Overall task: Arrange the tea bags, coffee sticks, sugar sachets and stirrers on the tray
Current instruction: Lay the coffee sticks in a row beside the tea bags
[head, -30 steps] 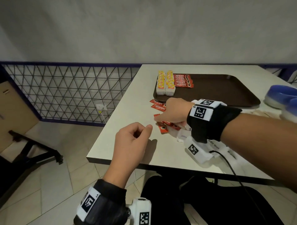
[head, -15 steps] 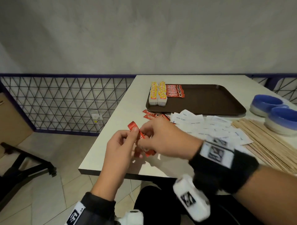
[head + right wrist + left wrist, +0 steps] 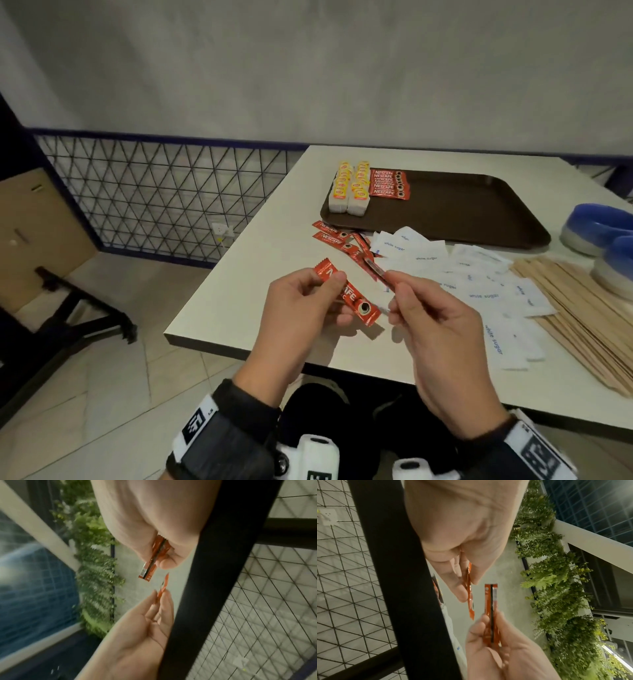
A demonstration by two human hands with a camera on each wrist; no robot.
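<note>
Held sticks: the left hand (image 3: pixel 301 301) pinches one red coffee stick (image 3: pixel 346 291) between thumb and fingers, printed face up; the right hand (image 3: pixel 435 329) pinches a second coffee stick (image 3: pixel 375 270) by its near end, edge-on.
Grip: both hands clamped on their sticks, raised above the near edge of the surface (image 3: pixel 239 284), the two sticks close but apart.
Tray: brown tray (image 3: pixel 462 212) lies at the far side of the surface.
On the tray: two rows of yellow-tagged tea bags (image 3: pixel 349 192) in its left end, and just right of them a neat stack of coffee sticks (image 3: pixel 390 185).
Loose sticks: more coffee sticks (image 3: pixel 337 236) lie just off the tray's near-left corner.
Sugar: white sugar sachets (image 3: pixel 479 284) are scattered before the tray's near rim.
Stirrers: wooden stirrers (image 3: pixel 582 315) lie in a heap right of the sachets.
Bowls: blue bowls (image 3: pixel 599 229) sit right of the tray.
</note>
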